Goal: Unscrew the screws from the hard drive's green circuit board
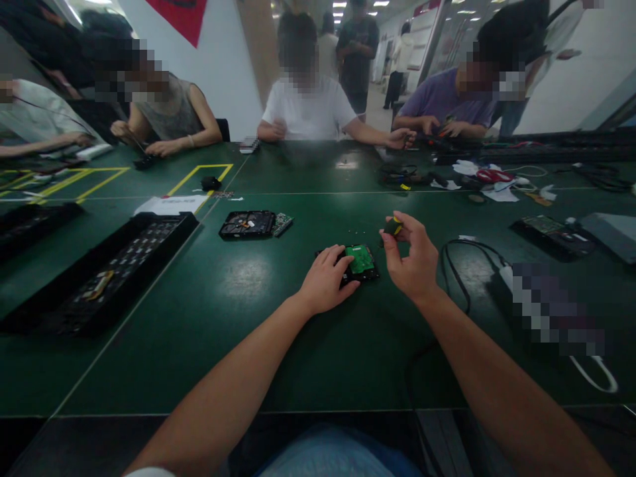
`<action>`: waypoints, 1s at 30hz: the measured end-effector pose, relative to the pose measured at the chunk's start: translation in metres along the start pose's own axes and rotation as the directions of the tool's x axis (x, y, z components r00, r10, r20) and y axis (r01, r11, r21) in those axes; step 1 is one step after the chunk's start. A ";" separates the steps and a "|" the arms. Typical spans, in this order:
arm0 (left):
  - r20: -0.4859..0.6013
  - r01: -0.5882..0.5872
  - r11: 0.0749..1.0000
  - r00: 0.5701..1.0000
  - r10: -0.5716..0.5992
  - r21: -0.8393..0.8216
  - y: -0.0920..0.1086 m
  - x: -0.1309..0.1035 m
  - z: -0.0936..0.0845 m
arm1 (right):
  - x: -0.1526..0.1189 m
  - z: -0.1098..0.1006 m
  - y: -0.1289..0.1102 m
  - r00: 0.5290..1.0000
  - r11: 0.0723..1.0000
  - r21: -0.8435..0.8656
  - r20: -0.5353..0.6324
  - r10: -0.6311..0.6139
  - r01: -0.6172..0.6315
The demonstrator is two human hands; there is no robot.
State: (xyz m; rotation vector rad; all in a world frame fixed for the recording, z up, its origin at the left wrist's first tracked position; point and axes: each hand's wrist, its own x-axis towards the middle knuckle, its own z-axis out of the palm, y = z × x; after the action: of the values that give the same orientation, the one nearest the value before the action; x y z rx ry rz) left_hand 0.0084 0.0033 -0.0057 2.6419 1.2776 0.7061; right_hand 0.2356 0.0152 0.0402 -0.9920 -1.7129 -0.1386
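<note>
A hard drive (376,274) with a green circuit board (361,259) facing up lies on the table in front of me. Across its left part rests my left hand (325,278), gripping it with the thumb by the near edge and the fingers over the top. My right hand (411,258) is raised just right of the drive, its fingers pinched around a screwdriver (393,226) with a yellow and black handle. The tip of the tool is too dark to make out. Several tiny screws (356,232) lie behind the drive.
Another hard drive (247,224) and a loose circuit board (283,224) lie to the left, beyond a long black tray (106,278). At right are a cable (460,242), a power strip (551,308) and a black device (551,236). Several people sit across the green table (199,371).
</note>
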 end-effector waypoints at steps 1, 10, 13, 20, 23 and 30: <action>0.000 -0.001 1.000 1.000 0.001 0.003 0.000 0.000 0.000 | -0.001 0.000 0.000 1.000 1.000 0.011 0.014 -0.001 0.001; -0.001 -0.001 1.000 1.000 0.001 0.005 0.001 0.000 -0.001 | 0.004 -0.004 -0.004 0.999 0.997 -0.070 -0.008 -0.037 0.037; -0.004 -0.006 1.000 1.000 0.006 0.001 0.000 0.000 -0.001 | 0.005 -0.005 -0.006 0.999 0.996 -0.076 -0.013 -0.039 0.038; -0.006 -0.009 1.000 1.000 0.009 0.004 -0.001 0.000 0.001 | -0.001 0.000 -0.001 0.998 1.000 0.010 0.069 0.006 -0.007; -0.002 -0.003 1.000 1.000 0.003 0.002 0.000 0.000 0.001 | -0.003 0.003 0.001 0.997 0.999 0.033 0.075 0.023 -0.026; 0.001 -0.005 1.000 1.000 0.005 0.006 0.000 0.000 -0.001 | 0.005 -0.004 -0.009 0.999 0.998 -0.047 -0.025 -0.036 0.034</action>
State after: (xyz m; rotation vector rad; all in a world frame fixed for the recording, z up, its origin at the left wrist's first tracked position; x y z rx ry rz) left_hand 0.0083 0.0031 -0.0045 2.6507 1.2754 0.7029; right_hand 0.2322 0.0098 0.0490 -0.9902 -1.7106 -0.2138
